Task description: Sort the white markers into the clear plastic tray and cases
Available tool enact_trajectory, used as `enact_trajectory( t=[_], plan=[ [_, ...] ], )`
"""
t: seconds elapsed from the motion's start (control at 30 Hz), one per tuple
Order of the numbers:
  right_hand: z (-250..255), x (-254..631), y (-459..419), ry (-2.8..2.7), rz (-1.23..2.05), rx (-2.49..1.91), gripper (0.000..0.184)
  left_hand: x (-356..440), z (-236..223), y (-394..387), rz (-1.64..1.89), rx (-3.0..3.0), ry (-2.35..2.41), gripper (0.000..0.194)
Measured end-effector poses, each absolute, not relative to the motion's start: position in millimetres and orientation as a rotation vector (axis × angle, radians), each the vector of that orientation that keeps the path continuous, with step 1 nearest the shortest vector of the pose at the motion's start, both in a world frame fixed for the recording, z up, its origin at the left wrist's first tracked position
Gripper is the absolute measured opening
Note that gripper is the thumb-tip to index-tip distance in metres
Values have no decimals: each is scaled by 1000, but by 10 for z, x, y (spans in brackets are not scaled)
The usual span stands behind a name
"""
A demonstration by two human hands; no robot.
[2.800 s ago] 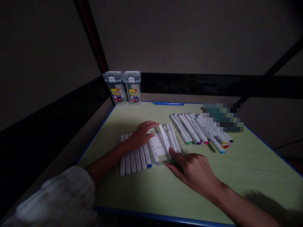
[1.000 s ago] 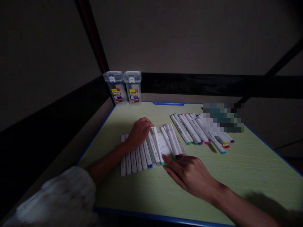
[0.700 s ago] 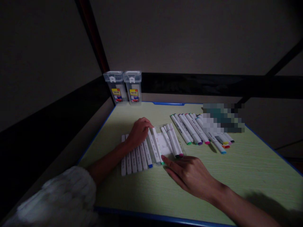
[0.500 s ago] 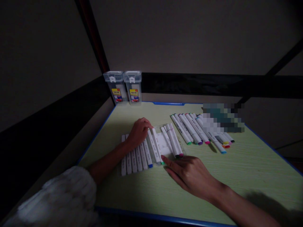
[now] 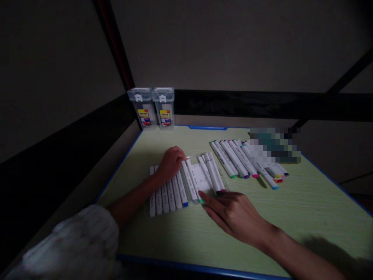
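Note:
A clear plastic tray (image 5: pixel 204 189) lies on the table, holding white markers side by side. My left hand (image 5: pixel 171 165) rests over the row at its far end, fingers curled down by the tops of the markers; what they grip is hidden. My right hand (image 5: pixel 237 212) reaches in from the right, its index finger stretched out and touching the near end of a green-tipped marker (image 5: pixel 194 181). To the left of that marker runs a row of white markers (image 5: pixel 165 198), one with a blue end (image 5: pixel 182 194). Several more markers (image 5: pixel 214 173) lie slanted at the tray's right.
Behind on the right lies a loose group of capped markers (image 5: pixel 233 159) with coloured ends. Two lidded clear boxes (image 5: pixel 164 109) with yellow labels stand at the back left. A blurred flat item (image 5: pixel 274 146) lies at the back right. Blue edging (image 5: pixel 175 265) borders the pale green table.
The far end of the green-tipped marker has shifted slightly left, closer to the marker beside it. Both hands stay in nearly the same place.

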State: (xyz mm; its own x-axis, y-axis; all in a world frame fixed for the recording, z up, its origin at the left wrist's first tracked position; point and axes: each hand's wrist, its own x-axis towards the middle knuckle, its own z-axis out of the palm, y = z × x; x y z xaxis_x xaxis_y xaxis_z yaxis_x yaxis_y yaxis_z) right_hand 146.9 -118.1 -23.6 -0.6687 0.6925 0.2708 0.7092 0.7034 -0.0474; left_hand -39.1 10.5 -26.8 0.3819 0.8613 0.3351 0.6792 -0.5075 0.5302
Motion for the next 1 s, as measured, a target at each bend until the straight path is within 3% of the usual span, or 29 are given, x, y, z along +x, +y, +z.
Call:
enact_trajectory(
  t=[1.0],
  plan=[
    [-239,1462,-1171,-2652,-131,-1111,34,-403,-331,151,818,2325,1340,28]
  ],
)
